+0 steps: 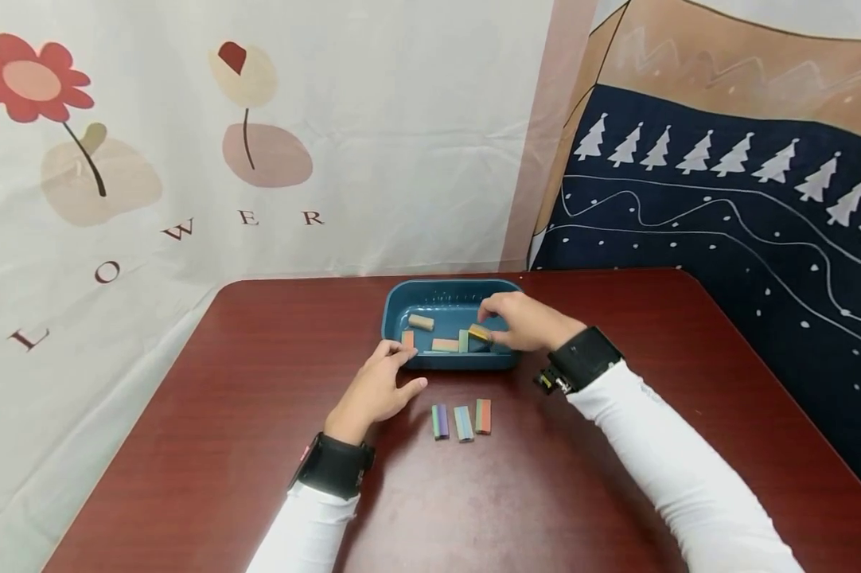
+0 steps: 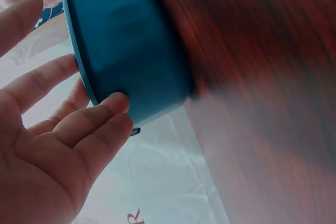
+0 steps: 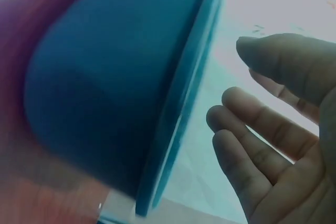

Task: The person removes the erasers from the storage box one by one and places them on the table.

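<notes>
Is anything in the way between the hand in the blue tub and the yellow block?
Nothing visible is. The right hand is already over the blue tub, fingertips at the yellow block. The orange block lies off to the side. The left hand rests at the tub's near corner.

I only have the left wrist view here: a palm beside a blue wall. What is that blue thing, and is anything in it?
Observer: It is a blue tray on a dark red table, with several small coloured blocks inside, such as a tan one.
Reviewer: Where is the other hand?
Observer: The right hand reaches into the tray, its fingers at a yellow block.
Reviewer: Does the left hand hold anything?
Observer: No; the left hand rests on the table, fingers touching the tray's near left corner.
Reviewer: Anything outside the tray?
Observer: Three blocks lie side by side on the table in front of it.
</notes>
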The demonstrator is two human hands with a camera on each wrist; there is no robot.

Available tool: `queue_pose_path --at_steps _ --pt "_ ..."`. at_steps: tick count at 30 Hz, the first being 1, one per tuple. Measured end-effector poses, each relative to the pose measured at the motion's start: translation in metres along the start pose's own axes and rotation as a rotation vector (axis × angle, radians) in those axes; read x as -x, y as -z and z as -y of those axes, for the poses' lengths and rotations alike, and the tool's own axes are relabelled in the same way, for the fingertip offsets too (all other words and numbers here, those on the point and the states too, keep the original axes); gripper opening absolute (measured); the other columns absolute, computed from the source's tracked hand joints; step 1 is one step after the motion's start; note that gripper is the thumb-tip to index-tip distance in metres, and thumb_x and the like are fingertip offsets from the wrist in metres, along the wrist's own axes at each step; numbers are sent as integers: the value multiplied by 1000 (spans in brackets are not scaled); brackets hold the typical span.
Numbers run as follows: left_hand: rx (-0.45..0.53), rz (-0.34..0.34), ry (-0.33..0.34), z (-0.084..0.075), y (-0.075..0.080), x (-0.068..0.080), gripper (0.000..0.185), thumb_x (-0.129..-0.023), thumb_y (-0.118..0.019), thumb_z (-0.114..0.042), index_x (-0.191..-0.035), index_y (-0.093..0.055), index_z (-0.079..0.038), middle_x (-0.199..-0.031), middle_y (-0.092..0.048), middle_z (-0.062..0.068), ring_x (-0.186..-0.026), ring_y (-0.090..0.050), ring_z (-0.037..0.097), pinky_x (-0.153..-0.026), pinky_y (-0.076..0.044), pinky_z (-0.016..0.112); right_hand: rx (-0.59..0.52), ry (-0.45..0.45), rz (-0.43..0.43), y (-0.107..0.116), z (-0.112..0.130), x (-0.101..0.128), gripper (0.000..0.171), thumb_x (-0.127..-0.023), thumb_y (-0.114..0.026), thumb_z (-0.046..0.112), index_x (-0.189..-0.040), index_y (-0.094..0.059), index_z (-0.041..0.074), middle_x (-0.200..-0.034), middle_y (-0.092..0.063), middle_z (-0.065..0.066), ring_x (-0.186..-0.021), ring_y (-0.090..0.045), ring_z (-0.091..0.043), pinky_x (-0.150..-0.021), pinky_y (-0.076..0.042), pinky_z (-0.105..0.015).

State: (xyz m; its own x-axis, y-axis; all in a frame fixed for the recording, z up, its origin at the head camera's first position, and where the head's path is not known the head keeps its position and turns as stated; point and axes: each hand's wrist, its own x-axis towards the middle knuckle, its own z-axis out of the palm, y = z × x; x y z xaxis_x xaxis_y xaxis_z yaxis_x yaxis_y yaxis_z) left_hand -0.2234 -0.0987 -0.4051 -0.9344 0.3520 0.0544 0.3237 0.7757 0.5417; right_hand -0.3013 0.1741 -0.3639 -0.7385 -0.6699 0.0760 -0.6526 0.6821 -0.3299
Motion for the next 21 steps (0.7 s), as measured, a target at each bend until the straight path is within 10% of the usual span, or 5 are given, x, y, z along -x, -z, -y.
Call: queue_pose_path --at_steps 21 --pt "-4 32 29 0 0 -2 59 -93 -67 -33 -142 -50 -4 -137 -42 14 -117 -52 29 -98 -43 45 181 -94 508 9 -11 -68 48 -78 -80 1 -122 -64 10 -121 -58 -11 -103 -55 -23 -79 -53 -34"
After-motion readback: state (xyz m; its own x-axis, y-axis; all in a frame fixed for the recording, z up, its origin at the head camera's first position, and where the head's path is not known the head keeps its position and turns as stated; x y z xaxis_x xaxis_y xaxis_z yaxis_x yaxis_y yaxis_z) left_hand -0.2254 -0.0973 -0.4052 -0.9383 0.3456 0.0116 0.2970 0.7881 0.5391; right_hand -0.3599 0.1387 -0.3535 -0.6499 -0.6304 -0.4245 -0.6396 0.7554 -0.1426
